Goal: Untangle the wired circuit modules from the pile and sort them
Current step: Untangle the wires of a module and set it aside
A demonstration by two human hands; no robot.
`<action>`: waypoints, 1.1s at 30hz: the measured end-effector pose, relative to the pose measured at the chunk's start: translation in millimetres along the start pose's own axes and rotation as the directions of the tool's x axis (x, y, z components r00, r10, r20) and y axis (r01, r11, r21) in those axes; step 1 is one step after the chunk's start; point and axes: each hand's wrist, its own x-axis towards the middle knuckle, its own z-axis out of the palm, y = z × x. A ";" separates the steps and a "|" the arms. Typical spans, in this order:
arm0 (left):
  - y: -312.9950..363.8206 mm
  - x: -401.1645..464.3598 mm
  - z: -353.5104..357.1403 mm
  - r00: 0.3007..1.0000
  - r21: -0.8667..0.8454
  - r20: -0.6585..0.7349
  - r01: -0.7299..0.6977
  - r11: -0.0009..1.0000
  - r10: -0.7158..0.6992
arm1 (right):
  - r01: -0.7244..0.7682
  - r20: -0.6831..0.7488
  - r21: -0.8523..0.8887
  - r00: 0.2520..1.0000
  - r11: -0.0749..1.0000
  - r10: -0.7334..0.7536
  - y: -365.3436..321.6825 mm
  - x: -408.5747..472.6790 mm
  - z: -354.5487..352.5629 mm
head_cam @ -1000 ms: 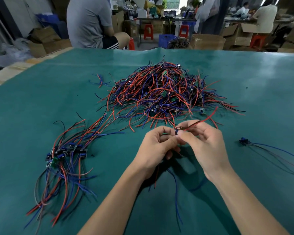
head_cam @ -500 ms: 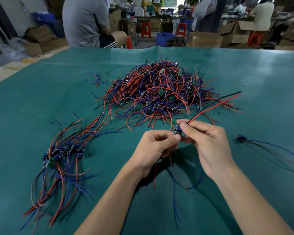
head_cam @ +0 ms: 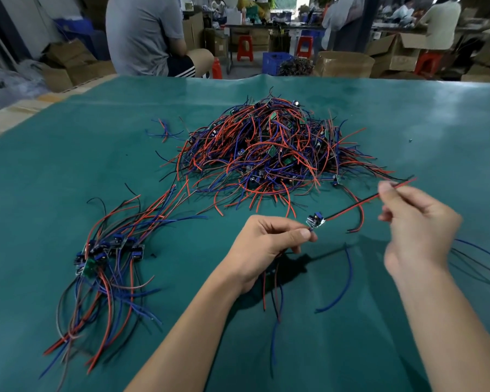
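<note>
Currently one module [head_cam: 315, 219] is held clear of the pile [head_cam: 269, 154], above the mat and between the two hands. The left hand [head_cam: 262, 247] is pinched on the wires just under the board, fingers curled round them; blue and red leads hang below it onto the mat. The right hand [head_cam: 416, 230] is held well apart to the right, with the red-and-black wire pair [head_cam: 359, 203] gripped near its far end, so the pair is drawn taut from the board. The grip itself is blurred.

Step judged: straightening the leads of a freed module, untangling done for this piece. Next move likely calls for the module to be laid with the sorted bundle [head_cam: 108, 253] at the left, boards aligned, leads combed the same way. Risk: trailing blue leads snagged on the pile's fringe.

A second small group of wires [head_cam: 481, 258] is seen at the right, partly hidden by the right hand.

Surface: green mat [head_cam: 68, 154], slightly glossy, over a table. Room: workshop, cardboard boxes [head_cam: 343, 63], red stools [head_cam: 245, 48], a blue crate [head_cam: 275, 60], a seated person in grey [head_cam: 145, 35] beyond the table.
</note>
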 end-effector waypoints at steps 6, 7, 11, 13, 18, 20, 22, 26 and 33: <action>2.0 1.4 0.0 0.994 -0.023 -0.107 0.003 1.000 -0.005 | -0.067 -0.316 0.077 0.945 0.995 0.088 2.2 8.7 -7.4; 2.6 2.3 0.1 0.989 -0.045 -0.145 -0.001 0.999 -0.005 | -0.067 -0.317 0.053 0.945 0.996 0.080 2.4 8.2 -6.5; 1.6 4.4 1.5 0.980 -0.087 -0.199 -0.019 0.996 0.001 | -0.094 0.172 -0.175 0.977 0.980 0.124 9.3 -20.7 17.2; 0.9 3.0 2.8 0.989 -0.043 -0.149 -0.022 0.999 0.016 | 0.058 0.476 -0.303 0.874 0.951 0.098 15.5 -42.8 29.0; -0.7 0.4 1.8 0.999 0.102 -0.044 -0.026 0.994 0.030 | 0.244 0.514 -0.319 0.857 0.916 -0.049 16.5 -45.1 27.9; 0.4 -0.1 3.0 1.000 0.110 -0.006 -0.018 0.994 0.019 | 0.240 0.435 -0.290 0.895 0.926 -0.096 12.7 -36.2 22.2; 1.9 -0.6 4.4 1.000 0.113 0.023 0.008 0.994 -0.011 | 0.192 0.314 -0.197 0.942 0.961 -0.123 3.8 -28.3 18.4; 1.3 -2.1 6.0 0.998 0.181 0.038 0.042 0.983 -0.050 | 0.112 0.016 -0.002 0.994 0.994 -0.112 -32.2 -14.7 6.5; 2.4 -0.9 9.0 0.999 0.143 -0.003 0.043 0.989 -0.043 | 0.060 0.304 -0.003 0.951 0.998 -0.056 -95.3 -52.3 74.1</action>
